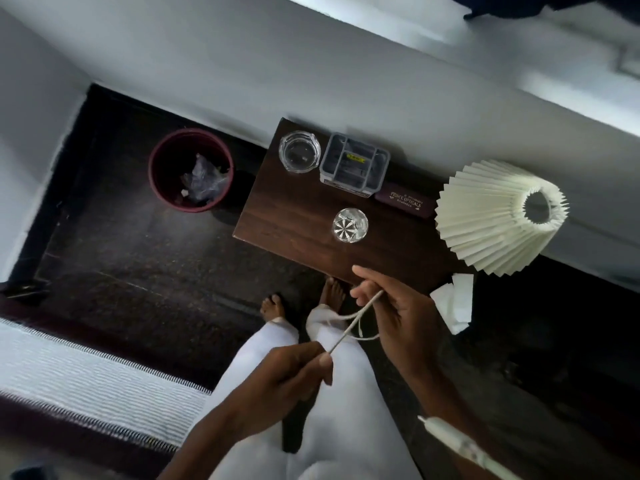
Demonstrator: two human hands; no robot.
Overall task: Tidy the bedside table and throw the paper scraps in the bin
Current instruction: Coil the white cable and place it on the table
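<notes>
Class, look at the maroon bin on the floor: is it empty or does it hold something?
Not empty. The bin holds crumpled clear plastic and small pale scraps at its bottom.

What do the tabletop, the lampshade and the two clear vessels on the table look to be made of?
Tabletop: dark wood or wood-look laminate, visible grain, slight sheen; which one is unclear. Lampshade: cream pleated paper or stiff fabric, sharp matte folds. Ashtray-like dish and tumbler: clear glass, apparently, thick-walled with bright glints; the tumbler has a cut star base.
</notes>
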